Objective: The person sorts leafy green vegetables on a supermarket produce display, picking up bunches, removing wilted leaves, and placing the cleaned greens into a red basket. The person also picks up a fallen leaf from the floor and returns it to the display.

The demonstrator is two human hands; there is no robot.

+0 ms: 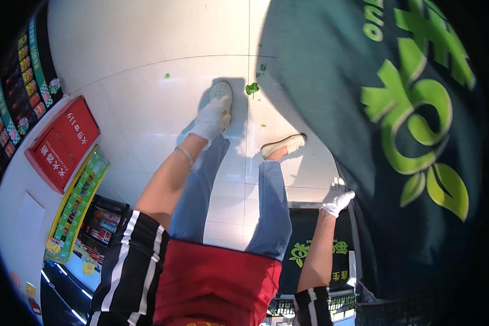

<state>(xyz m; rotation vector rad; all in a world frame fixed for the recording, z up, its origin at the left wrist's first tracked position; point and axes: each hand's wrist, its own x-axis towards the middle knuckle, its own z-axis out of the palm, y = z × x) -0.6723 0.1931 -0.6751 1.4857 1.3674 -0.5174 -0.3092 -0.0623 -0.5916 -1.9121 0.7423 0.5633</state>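
My left hand (211, 118), in a white glove, hangs in front of my body above my light shoe (221, 90). Its fingers point forward, loosely stretched, and nothing shows in them. The white of the glove partly blends with the shoe. On my right, a large dark green cloth (331, 65) with light green printing drapes down from the upper right. My right hand (338, 199), also gloved in white, is at the cloth's near left edge. Its fingers are extended and the thumb reaches to the edge; no fold of cloth shows in its grip.
Green leaf scraps (252, 88) lie on the pale tiled floor (146, 49). At left stand a red box (65, 144), a yellow-green shelf rack (80, 201) and packed goods shelves (30, 76). A dark green printed panel (309, 228) and black crates (337, 301) are at lower right.
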